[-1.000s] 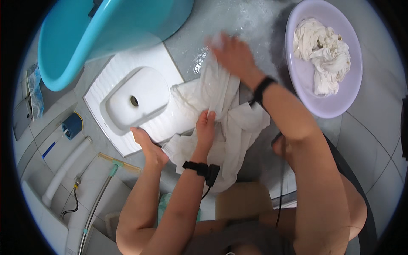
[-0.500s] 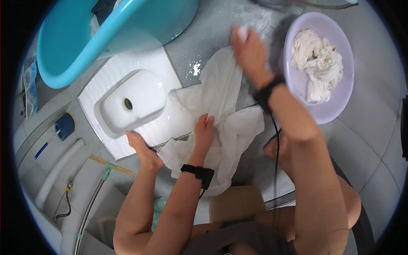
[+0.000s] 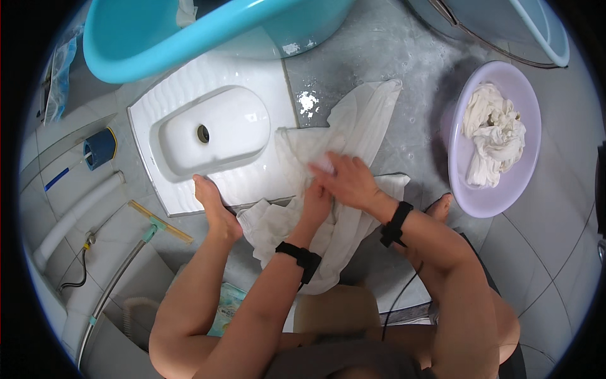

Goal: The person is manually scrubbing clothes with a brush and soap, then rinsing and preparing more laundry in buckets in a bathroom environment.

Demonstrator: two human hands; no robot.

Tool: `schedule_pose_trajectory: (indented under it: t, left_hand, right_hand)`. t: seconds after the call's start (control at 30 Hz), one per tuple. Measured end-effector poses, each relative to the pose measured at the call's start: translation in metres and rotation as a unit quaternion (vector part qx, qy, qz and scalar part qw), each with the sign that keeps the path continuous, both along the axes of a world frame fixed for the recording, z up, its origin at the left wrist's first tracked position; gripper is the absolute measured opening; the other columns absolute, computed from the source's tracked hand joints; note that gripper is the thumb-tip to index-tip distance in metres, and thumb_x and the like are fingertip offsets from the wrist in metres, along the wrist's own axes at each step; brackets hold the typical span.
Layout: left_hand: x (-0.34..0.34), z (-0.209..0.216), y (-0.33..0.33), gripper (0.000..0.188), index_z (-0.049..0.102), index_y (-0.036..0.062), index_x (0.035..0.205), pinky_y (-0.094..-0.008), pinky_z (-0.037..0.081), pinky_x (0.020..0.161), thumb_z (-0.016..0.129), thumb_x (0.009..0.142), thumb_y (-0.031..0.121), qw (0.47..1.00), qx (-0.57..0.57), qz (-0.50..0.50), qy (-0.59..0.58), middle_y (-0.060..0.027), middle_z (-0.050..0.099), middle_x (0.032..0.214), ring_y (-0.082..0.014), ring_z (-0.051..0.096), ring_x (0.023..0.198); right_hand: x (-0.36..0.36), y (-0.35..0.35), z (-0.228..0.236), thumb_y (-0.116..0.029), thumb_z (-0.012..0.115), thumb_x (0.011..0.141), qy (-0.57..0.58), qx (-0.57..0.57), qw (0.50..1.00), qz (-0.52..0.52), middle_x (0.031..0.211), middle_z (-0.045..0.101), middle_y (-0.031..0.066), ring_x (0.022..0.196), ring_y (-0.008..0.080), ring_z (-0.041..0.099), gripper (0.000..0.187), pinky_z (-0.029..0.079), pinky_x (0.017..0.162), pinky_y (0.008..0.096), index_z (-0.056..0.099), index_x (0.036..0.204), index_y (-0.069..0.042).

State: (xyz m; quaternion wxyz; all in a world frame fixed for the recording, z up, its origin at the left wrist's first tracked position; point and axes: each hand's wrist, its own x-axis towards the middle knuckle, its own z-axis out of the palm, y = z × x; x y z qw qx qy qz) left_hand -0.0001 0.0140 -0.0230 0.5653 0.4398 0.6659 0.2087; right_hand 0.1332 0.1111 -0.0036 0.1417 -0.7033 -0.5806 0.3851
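Note:
A wet white cloth garment [image 3: 369, 114] lies spread on the grey floor in front of me, one edge overlapping the squat toilet's rim. My left hand [image 3: 317, 203] is closed on the middle of the garment, pinching a fold. Just above and right of it, my right hand [image 3: 353, 182] is curled around a small pale pink bar of soap [image 3: 325, 165], low over the cloth. The right fingers partly cover the soap, and I cannot tell whether it presses on the fabric.
A white squat toilet [image 3: 268, 180] is at left. Behind it stands a large turquoise tub [image 3: 221, 47]. To the right, a lavender basin [image 3: 502, 199] holds crumpled white cloth [image 3: 495, 139]; a pale blue bucket [image 3: 536, 25] stands beyond. A squeegee [image 3: 161, 224] and toilet-brush holder [image 3: 101, 150] are at far left.
My right hand has swung from beyond the garment's far end back toward me, beside my left hand, with the soap. My left hand keeps its hold on the cloth. The view has shifted.

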Motion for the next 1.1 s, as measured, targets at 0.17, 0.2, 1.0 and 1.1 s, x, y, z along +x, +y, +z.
schedule_pose_trajectory:
  t: [0.17, 0.2, 1.0, 1.1]
  left_hand:
    - [0.023, 0.021, 0.007, 0.023, 0.055, 0.0004, 0.099, -0.0222, 0.040, 0.064, 0.051, 0.088, 0.020, 0.998, -0.043, -0.032, 0.019, -0.0020, 0.057, 0.075, -0.0072, 0.049, 0.069]
    - [0.022, 0.019, 0.008, 0.023, 0.055, 0.0008, 0.099, -0.0222, 0.040, 0.064, 0.050, 0.088, 0.020, 0.998, -0.059, -0.017, 0.006, -0.0016, 0.057, 0.075, -0.0069, 0.049, 0.069]
    - [0.005, 0.020, 0.012, 0.024, 0.057, 0.0009, 0.098, -0.0256, 0.042, 0.065, 0.055, 0.085, 0.021, 0.996, -0.084, -0.013, -0.020, -0.0041, 0.060, 0.078, -0.0117, 0.051, 0.068]
    - [-0.007, 0.012, -0.003, 0.025, 0.057, 0.0006, 0.099, -0.0263, 0.042, 0.065, 0.055, 0.085, 0.021, 0.999, -0.037, 0.004, -0.020, -0.0058, 0.060, 0.079, -0.0135, 0.053, 0.068]
  right_hand:
    - [0.108, 0.114, 0.007, -0.044, 0.051, 0.082, -0.340, 0.318, 0.883, -0.051, 0.083, 0.057, 0.0208, 0.076, 0.0377, 0.057, 0.045, 0.046, 0.065, 0.0449, 0.053, 0.099, -0.002]
    - [0.102, 0.110, 0.011, -0.044, 0.051, 0.082, -0.343, 0.319, 0.882, -0.051, 0.083, 0.057, 0.0208, 0.076, 0.0377, 0.057, 0.045, 0.046, 0.065, 0.0449, 0.053, 0.099, -0.002]
    - [0.056, 0.099, 0.016, -0.041, 0.053, 0.080, -0.203, 0.168, 0.964, -0.042, 0.090, 0.056, 0.0253, 0.084, 0.0378, 0.055, 0.046, 0.044, 0.072, 0.0436, 0.052, 0.101, 0.000]
    - [0.005, 0.033, -0.021, -0.041, 0.056, 0.078, -0.072, 0.052, 0.996, -0.001, 0.086, 0.056, 0.0252, 0.082, 0.0388, 0.054, 0.048, 0.043, 0.072, 0.0438, 0.052, 0.096, 0.003]
